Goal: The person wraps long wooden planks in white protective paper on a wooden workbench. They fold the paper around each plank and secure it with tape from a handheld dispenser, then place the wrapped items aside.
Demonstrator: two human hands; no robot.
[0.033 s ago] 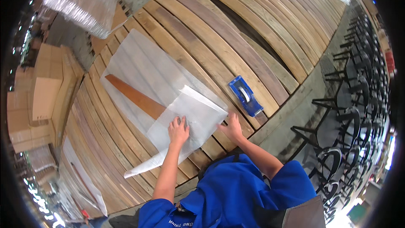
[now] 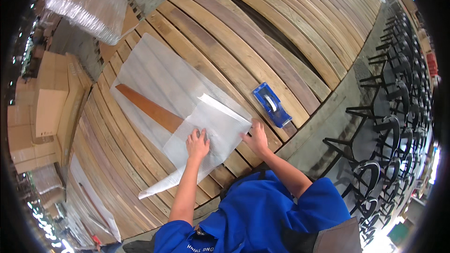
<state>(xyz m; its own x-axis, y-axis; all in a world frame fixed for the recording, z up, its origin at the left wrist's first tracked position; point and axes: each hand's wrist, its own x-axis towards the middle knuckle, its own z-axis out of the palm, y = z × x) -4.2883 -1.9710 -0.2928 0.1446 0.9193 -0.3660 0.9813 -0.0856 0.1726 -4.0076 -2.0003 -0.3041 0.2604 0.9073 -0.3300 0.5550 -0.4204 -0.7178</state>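
A sheet of thin white packing foam lies on the slatted wooden table. On it rests a long brown wooden piece, tapered toward its far left end. The near part of the foam is folded over the wood's near end, which it hides. My left hand presses on the folded foam with its fingers spread. At the right edge of the fold is my right hand, thumb and fingers apart, touching or very close to the foam. A blue tape dispenser lies beyond the right hand.
The table's wooden slats have gaps between them. Cardboard boxes stand at the left, and a plastic-wrapped stack at the far left. Rows of black chairs line the right side. Another foam sheet lies at the lower left.
My right hand has shifted very slightly to the left along the foam's edge. The foam, the wooden piece and my left hand are practically unchanged.
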